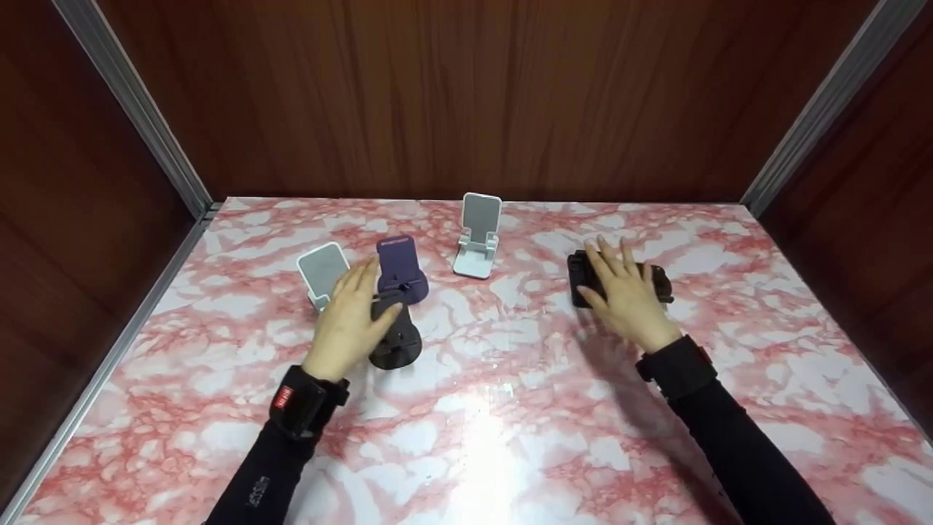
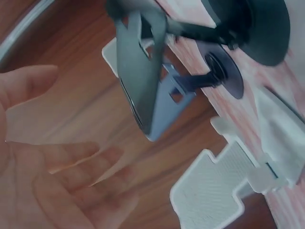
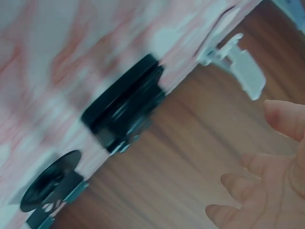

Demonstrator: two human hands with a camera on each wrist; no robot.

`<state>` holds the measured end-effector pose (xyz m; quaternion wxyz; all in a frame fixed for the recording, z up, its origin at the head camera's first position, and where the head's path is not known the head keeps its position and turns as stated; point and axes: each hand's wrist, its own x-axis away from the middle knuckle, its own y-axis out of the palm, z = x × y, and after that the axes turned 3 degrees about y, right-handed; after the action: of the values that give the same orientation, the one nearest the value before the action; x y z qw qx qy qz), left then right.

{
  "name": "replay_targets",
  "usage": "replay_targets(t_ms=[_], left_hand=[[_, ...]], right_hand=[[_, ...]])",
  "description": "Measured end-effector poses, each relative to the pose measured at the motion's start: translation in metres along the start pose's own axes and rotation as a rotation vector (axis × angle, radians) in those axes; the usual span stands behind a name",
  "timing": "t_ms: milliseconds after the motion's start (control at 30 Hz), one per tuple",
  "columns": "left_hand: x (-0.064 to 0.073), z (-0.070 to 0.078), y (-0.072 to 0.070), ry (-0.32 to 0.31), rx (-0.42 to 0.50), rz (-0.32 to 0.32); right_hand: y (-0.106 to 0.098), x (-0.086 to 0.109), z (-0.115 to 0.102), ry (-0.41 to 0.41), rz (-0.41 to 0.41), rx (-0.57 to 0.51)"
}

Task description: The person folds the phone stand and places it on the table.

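Observation:
My left hand hovers with spread fingers beside a black phone stand, holding nothing. A purple phone stand stands just behind that one. Left of the fingers is a white phone stand, its base partly hidden by the hand. In the left wrist view, the fingers are apart from the black stand's upright plate. My right hand is held above two black, low-lying stands, a blocky one and one with a round base. Its fingers are extended and grip nothing.
Another white phone stand stands upright at the back middle of the marbled red-and-white table. Dark wood panels enclose the back and sides, with grey metal strips at the corners.

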<state>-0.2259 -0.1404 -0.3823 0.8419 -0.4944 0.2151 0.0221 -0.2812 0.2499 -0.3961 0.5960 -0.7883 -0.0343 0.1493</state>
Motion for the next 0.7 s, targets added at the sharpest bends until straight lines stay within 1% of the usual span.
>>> replay_targets(t_ms=[133,233,367,533,633,700], left_hand=[[-0.003,-0.011,-0.006,-0.036,0.102,-0.028],[-0.005,-0.018,-0.007,-0.072,0.166,-0.069],[-0.007,-0.025,-0.007,-0.118,0.243,-0.124],[-0.009,-0.032,-0.006,-0.137,0.328,-0.156],[-0.009,-0.037,-0.005,-0.157,0.414,-0.188],[-0.010,-0.041,-0.003,-0.181,0.473,-0.215]], right_hand=[[0.002,0.007,-0.014,-0.053,0.004,-0.012],[0.005,0.011,-0.023,-0.091,0.012,-0.013],[0.008,0.016,-0.035,-0.127,0.022,-0.020],[0.011,0.022,-0.046,-0.168,0.020,-0.043],[0.013,0.023,-0.049,-0.180,0.016,-0.064],[0.014,0.023,-0.051,-0.181,0.006,-0.064]])
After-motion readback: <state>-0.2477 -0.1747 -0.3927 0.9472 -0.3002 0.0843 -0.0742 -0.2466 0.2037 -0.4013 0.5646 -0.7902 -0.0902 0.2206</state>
